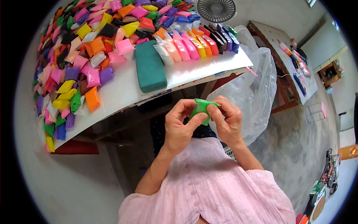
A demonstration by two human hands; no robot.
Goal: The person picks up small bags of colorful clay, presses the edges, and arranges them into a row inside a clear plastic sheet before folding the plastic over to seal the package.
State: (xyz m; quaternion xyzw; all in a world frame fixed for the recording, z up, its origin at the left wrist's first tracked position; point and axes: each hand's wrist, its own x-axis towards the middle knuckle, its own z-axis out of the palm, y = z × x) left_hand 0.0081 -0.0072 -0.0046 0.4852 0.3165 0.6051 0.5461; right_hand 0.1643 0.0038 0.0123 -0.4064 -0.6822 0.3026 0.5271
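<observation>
Between both hands, in front of my chest, is a small bright green packet (201,108) with a clear-looking wrapper. My left hand (179,125) grips its left side, thumb across the front. On its right edge my right hand (228,119) pinches with thumb and forefinger. Beyond the hands, on the white table, a teal block (150,67) lies near the edge. Beside it a row of coloured packets (191,47) leans in line, from white and pink through yellow, orange and red to black and blue.
A large heap of mixed coloured packets (97,44) covers the left and back of the white table (123,95). A small round fan (216,10) stands at the back. A clear plastic bag (248,95) hangs right of the table. Another table (289,59) stands farther right.
</observation>
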